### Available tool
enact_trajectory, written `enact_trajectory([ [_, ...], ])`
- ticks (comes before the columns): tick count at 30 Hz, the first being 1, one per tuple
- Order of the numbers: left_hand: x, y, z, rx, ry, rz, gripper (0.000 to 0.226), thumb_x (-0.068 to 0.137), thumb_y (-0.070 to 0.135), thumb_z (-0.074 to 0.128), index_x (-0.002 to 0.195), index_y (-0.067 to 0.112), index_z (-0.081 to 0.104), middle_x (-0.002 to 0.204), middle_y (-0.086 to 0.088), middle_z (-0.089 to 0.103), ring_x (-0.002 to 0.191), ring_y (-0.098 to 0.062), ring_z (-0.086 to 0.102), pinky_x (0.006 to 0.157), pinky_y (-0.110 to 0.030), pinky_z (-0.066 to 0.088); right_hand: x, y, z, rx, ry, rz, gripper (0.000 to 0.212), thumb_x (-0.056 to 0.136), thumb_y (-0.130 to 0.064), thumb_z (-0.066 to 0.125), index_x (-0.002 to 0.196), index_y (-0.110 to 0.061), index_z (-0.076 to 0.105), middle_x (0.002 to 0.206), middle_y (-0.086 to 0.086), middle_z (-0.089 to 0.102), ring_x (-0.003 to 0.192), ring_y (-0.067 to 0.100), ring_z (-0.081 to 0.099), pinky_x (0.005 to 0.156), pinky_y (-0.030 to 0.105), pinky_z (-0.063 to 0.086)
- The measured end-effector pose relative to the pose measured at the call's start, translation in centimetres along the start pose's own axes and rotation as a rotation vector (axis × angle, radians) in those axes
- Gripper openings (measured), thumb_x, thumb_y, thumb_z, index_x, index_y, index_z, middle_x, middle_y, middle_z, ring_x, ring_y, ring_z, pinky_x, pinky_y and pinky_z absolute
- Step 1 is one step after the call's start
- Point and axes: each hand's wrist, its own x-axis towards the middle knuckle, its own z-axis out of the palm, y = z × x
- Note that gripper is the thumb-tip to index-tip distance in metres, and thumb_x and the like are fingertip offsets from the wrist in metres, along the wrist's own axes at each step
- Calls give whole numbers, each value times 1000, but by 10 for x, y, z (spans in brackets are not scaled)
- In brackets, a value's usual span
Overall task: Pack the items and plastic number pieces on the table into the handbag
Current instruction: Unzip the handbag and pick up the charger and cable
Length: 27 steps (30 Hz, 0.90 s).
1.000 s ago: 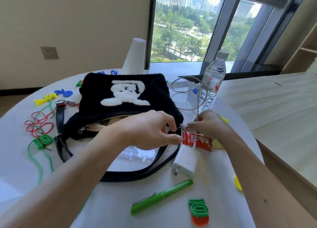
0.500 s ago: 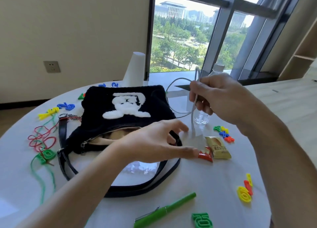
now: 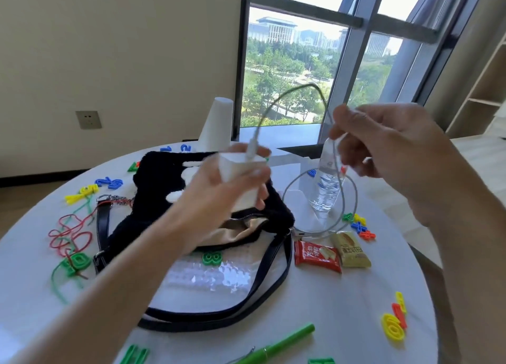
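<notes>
**A:** Which step is this?

**B:** Coiling the cable (image 3: 287, 96), I'd judge. The left hand (image 3: 219, 196) grips the white charger (image 3: 241, 180) above the handbag (image 3: 153, 188). The right hand (image 3: 388, 150), apart from it, pinches cable loops right of the handbag.

**A:** And next?

**B:** Gather the loops, then lower both into the handbag's unzipped mouth on the bench (image 3: 342, 309).

**A:** Counts?

**B:** Right of the handbag are two packets, a red snack packet (image 3: 317, 254) and a tan snack packet (image 3: 351, 250), plus one bottle (image 3: 325, 191). In front lies one green pen (image 3: 279, 346). Number pieces (image 3: 393, 328) lie all round, too scattered to count.
</notes>
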Motion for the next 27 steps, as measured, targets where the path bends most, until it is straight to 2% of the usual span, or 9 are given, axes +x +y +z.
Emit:
enact_trajectory([
  [2,0,9,-16,6,43,30,37,84,33,70,120,23,66,79,-9,67,75,-25,65,77,-33,56,3,12,1,-166,130,-39,34,88,-41,70,78,-9,68,63,9,64,51,9,53,55,23,44],
  [4,0,15,-30,14,56,58,31,86,30,68,116,24,69,80,-11,66,75,-28,64,80,-42,52,9,32,6,-360,112,65,33,80,-48,75,85,-18,62,75,3,62,64,8,57,66,29,50],
  [8,-3,22,-48,31,78,79,28,88,27,62,114,21,69,81,-13,64,74,-30,61,80,-52,41,14,90,24,-790,-174,434,79,70,-73,71,127,-22,50,122,6,60,107,27,60,95,46,51],
  [12,-6,23,-52,42,56,87,29,87,26,62,114,18,69,80,-13,63,73,-29,61,78,-52,43,13,129,31,-845,-51,560,118,69,-78,67,150,-7,18,144,16,48,127,37,52,98,47,45],
  [15,-6,22,-51,28,11,62,28,85,24,63,112,15,70,78,-15,62,72,-28,60,74,-39,51,14,155,29,-772,5,670,128,69,-81,65,154,-4,9,143,19,51,128,39,52,95,46,46],
  [17,-5,20,-50,38,-9,43,26,84,25,64,109,18,71,77,-16,62,72,-28,60,73,-37,50,13,175,28,-650,-16,737,116,67,-82,66,146,-4,30,125,18,63,114,35,61,87,43,49],
  [19,-5,17,-47,51,-30,17,25,83,26,65,107,22,72,77,-14,63,70,-29,60,75,-36,48,11,190,28,-467,-23,723,73,70,-73,72,100,-7,59,82,10,66,74,24,62,67,35,45],
  [21,-4,14,-44,51,-56,-14,24,83,26,65,106,23,73,77,-14,63,70,-29,60,75,-34,48,12,196,28,-291,12,681,49,77,-54,78,73,-9,58,63,5,56,56,20,49,57,31,38],
  [27,-1,1,-34,94,5,-114,25,81,31,71,100,13,72,79,-11,69,75,-26,67,81,-36,53,16,173,18,-74,38,513,22,88,-29,75,83,-8,69,71,6,60,67,21,54,66,35,45],
])
